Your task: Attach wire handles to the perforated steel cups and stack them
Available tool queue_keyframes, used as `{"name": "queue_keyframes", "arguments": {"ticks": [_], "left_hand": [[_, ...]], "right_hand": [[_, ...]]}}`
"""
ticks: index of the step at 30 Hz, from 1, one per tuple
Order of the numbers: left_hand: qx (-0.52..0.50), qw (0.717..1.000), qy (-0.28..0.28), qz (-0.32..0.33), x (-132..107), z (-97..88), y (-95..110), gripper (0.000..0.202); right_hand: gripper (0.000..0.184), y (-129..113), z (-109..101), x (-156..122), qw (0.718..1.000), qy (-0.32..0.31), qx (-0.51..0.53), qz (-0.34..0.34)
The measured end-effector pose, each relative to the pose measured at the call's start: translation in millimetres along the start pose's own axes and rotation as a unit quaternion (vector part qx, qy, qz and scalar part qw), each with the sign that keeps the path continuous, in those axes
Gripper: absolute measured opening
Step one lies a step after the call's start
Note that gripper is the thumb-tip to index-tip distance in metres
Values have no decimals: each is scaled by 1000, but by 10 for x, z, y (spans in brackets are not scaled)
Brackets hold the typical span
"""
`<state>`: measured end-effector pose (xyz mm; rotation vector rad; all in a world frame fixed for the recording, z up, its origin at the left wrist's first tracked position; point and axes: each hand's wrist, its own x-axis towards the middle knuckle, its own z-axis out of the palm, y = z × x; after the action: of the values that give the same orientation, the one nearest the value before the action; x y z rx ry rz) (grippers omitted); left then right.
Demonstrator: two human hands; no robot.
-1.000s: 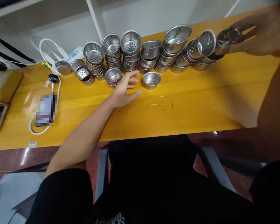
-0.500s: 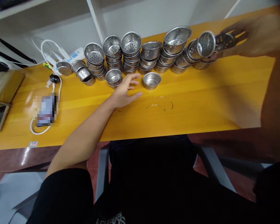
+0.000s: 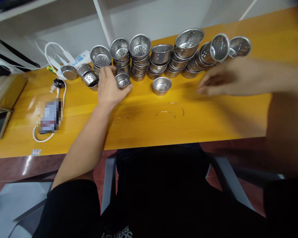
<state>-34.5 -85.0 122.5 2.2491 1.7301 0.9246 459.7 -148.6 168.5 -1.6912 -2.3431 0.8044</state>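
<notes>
My left hand reaches to a small perforated steel cup, with its thumb and fingers spread on either side of the rim. Whether the skin touches the metal is unclear, and the hand hides the cup's lower part. Smeared by motion, my right hand hovers over the right side of the table, its fingers partly curled. No object shows in it. Between the hands a single shallow steel cup stands upright. Thin curved wires lie in front of it.
Stacks of perforated steel cups line the back of the yellow table; those on the right lean over, with a tilted cup at the end. At left are a power strip, white cables and a blurred-out phone-like object.
My left hand has shifted left to the small cup. My right hand has left the tilted cup at the far right and come down and leftward; that cup stays behind.
</notes>
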Motion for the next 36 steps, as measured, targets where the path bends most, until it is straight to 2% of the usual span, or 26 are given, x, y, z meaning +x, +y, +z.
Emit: {"name": "queue_keyframes", "arguments": {"ticks": [2, 4, 6, 13, 18, 22, 25, 30, 33, 36], "left_hand": [[21, 998, -35, -40, -21, -37, 22, 89], [28, 997, -52, -56, -18, -25, 19, 88], [23, 997, -50, -58, -4, 15, -10, 88], [-38, 998, -43, -35, 40, 227, -290, 87], [-112, 991, -21, 65, 115, 338, -437, 91], [-150, 975, -41, 158, 146, 382, -342, 103], [-180, 961, -45, 205, 134, 459, -246, 103], [-229, 942, -32, 241, 118, 642, -264, 109], [-261, 934, -24, 243, 127, 744, -333, 106], [-278, 931, -22, 237, 149, 835, -388, 104]], "right_hand": [[33, -413, 387, 160, 998, -54, 23, 4], [13, -664, 595, 290, 996, -78, -4, 33], [7, -788, 662, 367, 994, -83, -54, 44], [18, -1089, 644, 402, 973, -115, -187, 67], [26, -1079, 684, 445, 963, -126, -237, 37], [24, -914, 715, 445, 965, -110, -239, -8], [25, -831, 730, 437, 967, -101, -232, -32], [31, -824, 652, 430, 987, -69, -134, -58], [23, -868, 525, 413, 997, -29, 0, -73], [21, -957, 386, 423, 979, 28, 162, -118]]}}
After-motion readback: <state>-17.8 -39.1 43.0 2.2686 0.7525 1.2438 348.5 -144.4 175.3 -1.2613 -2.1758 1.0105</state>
